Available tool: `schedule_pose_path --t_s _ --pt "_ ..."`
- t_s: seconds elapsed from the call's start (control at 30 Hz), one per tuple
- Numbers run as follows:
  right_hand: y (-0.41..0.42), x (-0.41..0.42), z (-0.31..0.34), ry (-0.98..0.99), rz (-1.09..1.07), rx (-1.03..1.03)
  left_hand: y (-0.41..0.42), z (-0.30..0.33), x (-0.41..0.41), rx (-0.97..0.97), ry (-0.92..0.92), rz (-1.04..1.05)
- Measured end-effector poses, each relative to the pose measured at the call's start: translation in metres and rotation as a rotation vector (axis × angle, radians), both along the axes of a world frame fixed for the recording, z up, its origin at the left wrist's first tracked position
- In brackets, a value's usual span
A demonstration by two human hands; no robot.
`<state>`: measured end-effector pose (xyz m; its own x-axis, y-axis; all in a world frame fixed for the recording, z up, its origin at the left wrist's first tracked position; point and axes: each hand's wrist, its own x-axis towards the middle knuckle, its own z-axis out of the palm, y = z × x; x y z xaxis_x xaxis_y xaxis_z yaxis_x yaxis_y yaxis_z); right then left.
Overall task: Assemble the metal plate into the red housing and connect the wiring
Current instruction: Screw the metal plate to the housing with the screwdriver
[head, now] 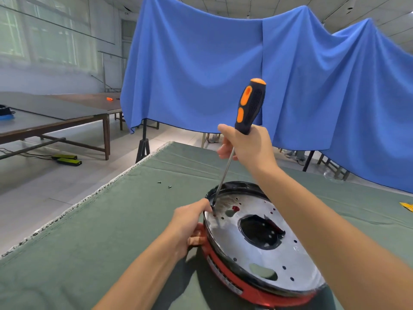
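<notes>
The round red housing (225,278) lies on the green cloth with the shiny metal plate (243,249) seated in its black rim. The plate has several small holes and a large dark opening in the middle. My right hand (248,146) grips a black and orange screwdriver (250,106) low on its handle, near the shaft. The shaft slants down to the plate's far left edge. My left hand (192,222) holds the housing's left rim, with fingertips next to the screwdriver tip. No wiring shows clearly.
Two small screws (164,184) lie on the green table cloth (111,220) left of the housing. A yellow item (406,206) sits at the right edge. A blue curtain (245,63) hangs behind the table. Other tables stand to the left.
</notes>
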<state>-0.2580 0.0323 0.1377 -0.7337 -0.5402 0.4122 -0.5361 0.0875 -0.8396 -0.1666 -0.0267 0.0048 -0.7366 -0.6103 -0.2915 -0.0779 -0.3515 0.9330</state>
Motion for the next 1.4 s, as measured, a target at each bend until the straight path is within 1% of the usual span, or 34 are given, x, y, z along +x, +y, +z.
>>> schedule_pose_path --t_s 0.07,0.2,0.37,0.5,0.57,0.7,0.77,0.8,0.9,1.03,1.1,1.13,1.17,1.27,1.33,1.4 --pt "0.001 -0.003 -0.002 -0.028 0.015 -0.027 -0.002 0.001 0.001 -0.074 -0.034 -0.015" --pt "0.003 -0.007 -0.004 0.006 0.006 -0.019 -0.007 0.000 0.004 -0.291 -0.121 -0.065" --pt "0.003 -0.005 -0.012 0.074 -0.001 0.066 -0.009 -0.005 0.004 -0.478 -0.153 -0.085" --pt "0.002 0.000 -0.016 0.086 0.034 0.111 -0.007 -0.005 0.002 -0.473 -0.134 -0.062" --pt "0.002 0.003 -0.018 0.076 0.074 0.141 -0.005 -0.005 0.001 -0.501 -0.127 -0.053" --pt "0.006 0.002 -0.028 0.112 0.122 0.104 -0.006 -0.007 -0.003 -0.567 -0.112 -0.012" --pt "0.009 -0.001 -0.028 0.149 0.106 0.071 -0.007 -0.009 -0.004 -0.570 -0.060 0.030" --pt "0.010 -0.002 -0.028 0.159 0.091 0.059 -0.007 -0.009 -0.005 -0.603 -0.038 0.069" --pt "0.014 -0.006 -0.026 0.208 -0.010 0.050 -0.010 -0.010 -0.007 -0.793 0.010 0.171" --pt "0.015 -0.005 -0.023 0.328 -0.157 0.158 -0.014 -0.001 -0.011 -0.992 0.065 0.114" --pt "0.014 -0.004 -0.021 0.341 -0.195 0.213 -0.017 0.007 -0.015 -1.130 0.082 0.123" --pt "0.014 -0.004 -0.020 0.344 -0.207 0.237 -0.018 0.011 -0.017 -1.166 0.100 0.132" --pt "0.014 -0.004 -0.020 0.347 -0.213 0.261 -0.018 0.015 -0.019 -1.158 0.119 0.129" --pt "0.015 -0.008 -0.018 0.315 -0.196 0.287 -0.016 0.020 -0.025 -1.008 0.159 0.043" --pt "0.018 -0.012 -0.013 0.193 -0.089 0.157 -0.016 0.018 -0.028 -0.979 0.168 -0.002" --pt "0.022 -0.013 -0.006 0.005 0.049 -0.003 -0.015 0.015 -0.030 -1.011 0.158 -0.038"
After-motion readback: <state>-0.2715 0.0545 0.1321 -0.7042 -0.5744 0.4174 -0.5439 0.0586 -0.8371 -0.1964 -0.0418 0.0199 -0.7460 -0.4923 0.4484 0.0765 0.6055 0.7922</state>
